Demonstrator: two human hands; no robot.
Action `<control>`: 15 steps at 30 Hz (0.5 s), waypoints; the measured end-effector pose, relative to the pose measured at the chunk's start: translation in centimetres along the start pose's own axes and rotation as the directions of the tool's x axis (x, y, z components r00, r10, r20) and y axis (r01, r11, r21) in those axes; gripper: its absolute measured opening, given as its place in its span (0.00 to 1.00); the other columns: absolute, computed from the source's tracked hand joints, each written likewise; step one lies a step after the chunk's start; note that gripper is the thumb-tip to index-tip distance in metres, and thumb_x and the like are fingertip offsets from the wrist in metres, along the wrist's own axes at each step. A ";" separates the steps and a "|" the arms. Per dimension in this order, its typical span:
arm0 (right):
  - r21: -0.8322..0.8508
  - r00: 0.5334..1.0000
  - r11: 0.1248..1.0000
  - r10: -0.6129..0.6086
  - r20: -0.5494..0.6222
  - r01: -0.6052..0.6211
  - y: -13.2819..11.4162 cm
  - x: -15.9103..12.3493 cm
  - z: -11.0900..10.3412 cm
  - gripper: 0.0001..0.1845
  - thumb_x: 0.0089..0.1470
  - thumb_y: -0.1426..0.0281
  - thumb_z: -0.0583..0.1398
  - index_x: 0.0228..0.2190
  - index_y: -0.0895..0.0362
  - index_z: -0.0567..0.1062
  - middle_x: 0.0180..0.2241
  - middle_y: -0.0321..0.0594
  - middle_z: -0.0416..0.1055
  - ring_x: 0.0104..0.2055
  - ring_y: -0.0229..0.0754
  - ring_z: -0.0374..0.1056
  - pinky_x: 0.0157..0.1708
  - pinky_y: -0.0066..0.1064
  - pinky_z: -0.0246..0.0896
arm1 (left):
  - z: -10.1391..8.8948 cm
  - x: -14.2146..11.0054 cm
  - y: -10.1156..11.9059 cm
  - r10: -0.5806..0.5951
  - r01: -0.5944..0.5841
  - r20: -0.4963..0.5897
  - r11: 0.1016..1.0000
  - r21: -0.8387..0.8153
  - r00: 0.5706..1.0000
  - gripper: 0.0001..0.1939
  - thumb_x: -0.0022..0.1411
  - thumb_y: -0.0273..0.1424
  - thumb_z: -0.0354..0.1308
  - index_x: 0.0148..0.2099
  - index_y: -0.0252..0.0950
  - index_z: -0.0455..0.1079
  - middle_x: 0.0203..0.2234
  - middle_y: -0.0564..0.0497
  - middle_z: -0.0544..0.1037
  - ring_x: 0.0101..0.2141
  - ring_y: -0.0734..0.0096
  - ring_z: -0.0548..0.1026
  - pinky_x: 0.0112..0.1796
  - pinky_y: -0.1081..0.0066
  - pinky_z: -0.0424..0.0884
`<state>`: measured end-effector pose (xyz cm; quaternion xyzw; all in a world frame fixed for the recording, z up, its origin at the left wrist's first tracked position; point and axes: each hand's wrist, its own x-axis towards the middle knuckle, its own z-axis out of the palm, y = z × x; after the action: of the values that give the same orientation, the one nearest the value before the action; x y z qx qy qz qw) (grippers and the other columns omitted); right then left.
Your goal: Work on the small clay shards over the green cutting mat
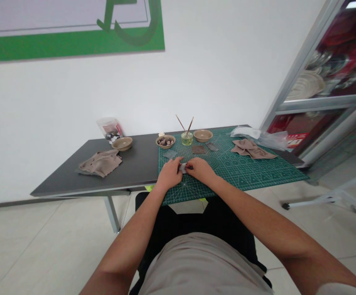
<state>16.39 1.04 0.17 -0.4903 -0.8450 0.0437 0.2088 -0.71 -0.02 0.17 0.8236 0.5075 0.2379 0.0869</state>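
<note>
Both hands meet low over the green cutting mat [242, 176]. A small light-grey piece [183, 167], too small to name, shows between them. My left hand [170, 173] is closed on its left end, fingers bent. At the other end, my right hand [200, 169] pinches it between thumb and fingertips. Just beyond the hands lie a grey-blue sheet [170, 154], a brown square sheet [199, 150] and a dark grey sheet [212, 146]. Behind these stands a glass jar [187, 139] of yellowish liquid with two thin brushes or sticks [190, 124] leaning in it.
A bowl [165, 146] holds brown and pale chunks; other bowls [203, 139] [122, 144] stand nearby. Brown cloths [101, 163] [250, 149] lie at both sides. A plastic tub [110, 129] stands back left, a clear plastic bag [265, 137] back right. The dark table [135, 168] meets a white wall.
</note>
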 end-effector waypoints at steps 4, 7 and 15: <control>0.006 0.999 0.999 -0.050 -0.001 0.050 -0.9 0.0 0.3 0.06 0.55 0.72 0.61 0.27 0.57 0.78 0.30 0.41 0.76 0.39 0.42 0.68 0.41 0.32 0.57 | -0.1 0.0 0.1 -0.025 0.025 0.004 1.000 0.012 1.000 0.25 0.60 0.24 0.49 0.60 0.37 0.61 0.42 0.44 0.76 0.48 0.58 0.72 0.50 0.60 0.67; 0.032 0.998 0.997 -0.064 0.002 0.063 -0.5 -0.7 0.0 0.04 0.53 0.72 0.62 0.28 0.56 0.79 0.31 0.39 0.76 0.38 0.42 0.68 0.40 0.31 0.57 | -0.1 0.0 0.1 -0.024 0.024 0.009 1.000 0.008 1.000 0.26 0.59 0.23 0.50 0.60 0.38 0.61 0.42 0.45 0.77 0.49 0.58 0.71 0.51 0.60 0.67; 0.001 1.000 1.000 0.006 -0.016 -0.006 0.0 0.2 0.4 0.07 0.55 0.71 0.61 0.27 0.58 0.79 0.31 0.41 0.76 0.39 0.42 0.67 0.41 0.31 0.57 | 0.0 0.0 0.0 -0.009 0.009 -0.011 0.999 0.045 1.000 0.24 0.58 0.23 0.51 0.58 0.38 0.63 0.42 0.45 0.75 0.47 0.59 0.72 0.49 0.61 0.67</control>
<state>16.17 1.26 -0.15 -0.4932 -0.8418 0.0407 0.2157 -0.67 0.00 0.17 0.8216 0.5170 0.2306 0.0667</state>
